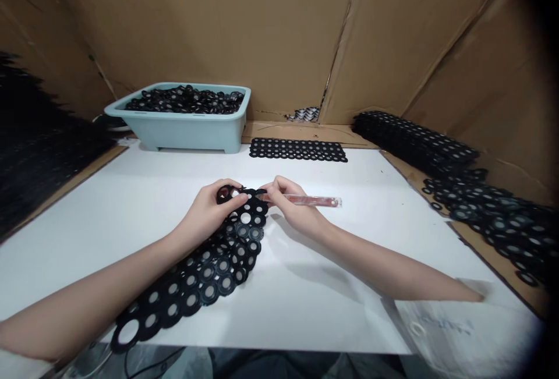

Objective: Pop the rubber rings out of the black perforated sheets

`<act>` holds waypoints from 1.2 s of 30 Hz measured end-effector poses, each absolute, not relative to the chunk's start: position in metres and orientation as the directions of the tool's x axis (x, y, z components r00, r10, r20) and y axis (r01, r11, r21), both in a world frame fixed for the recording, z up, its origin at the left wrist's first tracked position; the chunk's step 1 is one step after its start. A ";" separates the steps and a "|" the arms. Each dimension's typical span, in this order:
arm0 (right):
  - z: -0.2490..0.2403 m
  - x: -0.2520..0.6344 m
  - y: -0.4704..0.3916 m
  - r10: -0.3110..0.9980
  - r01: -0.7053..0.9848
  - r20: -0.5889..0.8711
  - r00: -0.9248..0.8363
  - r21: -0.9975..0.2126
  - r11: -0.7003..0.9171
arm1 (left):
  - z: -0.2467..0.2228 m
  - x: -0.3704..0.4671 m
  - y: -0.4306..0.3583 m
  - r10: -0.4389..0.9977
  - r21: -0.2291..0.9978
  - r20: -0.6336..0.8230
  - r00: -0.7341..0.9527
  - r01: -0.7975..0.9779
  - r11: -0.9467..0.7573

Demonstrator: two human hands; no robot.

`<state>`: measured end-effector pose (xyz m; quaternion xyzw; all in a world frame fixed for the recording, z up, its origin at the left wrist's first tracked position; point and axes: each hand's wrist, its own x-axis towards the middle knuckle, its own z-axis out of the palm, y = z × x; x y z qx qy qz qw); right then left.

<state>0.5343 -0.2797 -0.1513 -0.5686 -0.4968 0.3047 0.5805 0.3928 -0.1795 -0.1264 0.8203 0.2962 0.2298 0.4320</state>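
Observation:
My left hand grips the far end of a sheet of joined black rings, thumb on top. Most of the rings have pale round centres; one at the near end shows a larger white opening. The sheet drapes bent and partly folded towards the table's front edge. In my closed right hand is a slim tool with a flat, red, clear-looking handle. Its tip end lies at the sheet's edge beside my left thumb. My fingers and the rings hide that tip.
A light-blue tub of loose black rings stands at the back left. A flat ring sheet lies at the back of the white table. Stacked ring sheets line the right side, and a dark pile rises at left. Cardboard walls enclose the table.

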 end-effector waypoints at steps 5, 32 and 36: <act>-0.146 0.523 -0.288 0.906 0.372 0.291 0.309 -0.913 0.166 | -0.129 0.392 -0.186 0.680 0.854 0.074 0.729 0.306 -0.420; -0.167 0.546 -0.271 0.945 -0.105 0.051 0.323 -0.990 0.089 | -0.135 0.394 -0.183 0.647 0.932 -0.084 0.757 0.290 -0.218; -0.169 0.547 -0.272 0.953 -0.109 0.029 0.302 -0.992 0.065 | -0.136 0.392 -0.180 0.686 0.909 -0.041 0.727 0.313 -0.276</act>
